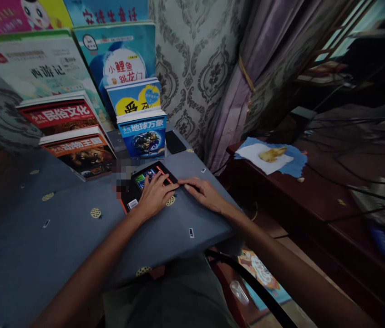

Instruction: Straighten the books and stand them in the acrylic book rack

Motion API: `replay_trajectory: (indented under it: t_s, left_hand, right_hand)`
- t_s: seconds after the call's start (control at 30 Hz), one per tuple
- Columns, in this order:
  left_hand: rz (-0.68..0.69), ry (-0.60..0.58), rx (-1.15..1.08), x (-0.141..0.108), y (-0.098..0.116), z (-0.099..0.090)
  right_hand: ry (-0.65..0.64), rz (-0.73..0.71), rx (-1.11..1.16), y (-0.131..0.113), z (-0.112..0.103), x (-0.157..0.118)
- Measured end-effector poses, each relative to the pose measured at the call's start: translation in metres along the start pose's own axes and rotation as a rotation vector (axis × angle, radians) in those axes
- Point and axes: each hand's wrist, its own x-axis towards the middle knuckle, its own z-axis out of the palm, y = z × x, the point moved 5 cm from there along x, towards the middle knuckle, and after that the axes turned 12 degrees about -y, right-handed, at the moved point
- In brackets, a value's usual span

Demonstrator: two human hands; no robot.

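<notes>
A dark book (132, 191) with a colourful picture panel, a white barcode label and an orange edge lies flat on the cloth-covered table. My left hand (154, 193) rests on it, palm down with the fingers spread over its picture panel. At the book's near right corner, my right hand (204, 193) reaches in with its index fingertip touching or almost touching the edge. Its thumb sits slightly apart from that finger, and its other fingers are partly curled under. Part of the book is covered by my left hand, and a blurred patch hides its left corner.
Behind the book stand several upright books, among them a blue one with a globe (146, 139) and one with a lion (88, 155). A dark flat object (175, 142) lies beside them. Right of the table, a brown surface (315, 200) holds cables and a blue cloth (298, 165).
</notes>
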Motion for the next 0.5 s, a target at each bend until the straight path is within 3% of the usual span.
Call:
replay_trajectory:
  t_s: [0.23, 0.37, 0.5]
  left_hand:
    - [0.102, -0.053, -0.006, -0.006, -0.005, -0.004]
    - [0.225, -0.104, -0.025, -0.014, -0.013, -0.009]
    - [0.256, -0.062, -0.017, -0.021, -0.016, -0.01]
  right_hand:
    - [0.008, 0.031, -0.076, -0.01, 0.0, -0.009]
    - [-0.012, -0.024, -0.261, -0.018, 0.008, -0.012]
    - [-0.062, 0.018, -0.491, -0.025, 0.024, -0.016]
